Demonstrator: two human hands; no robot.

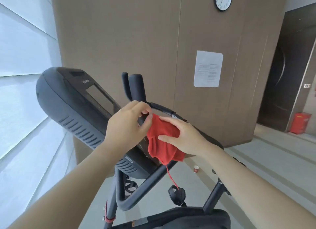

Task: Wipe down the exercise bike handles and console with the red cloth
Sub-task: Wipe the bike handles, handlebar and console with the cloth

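Just right of the console, the left hand is pinching the red cloth by its top corner. The cloth is hanging against the handlebar, and the right hand is gripping it between thumb and fingers.

notice txt unreadable, seat cut off
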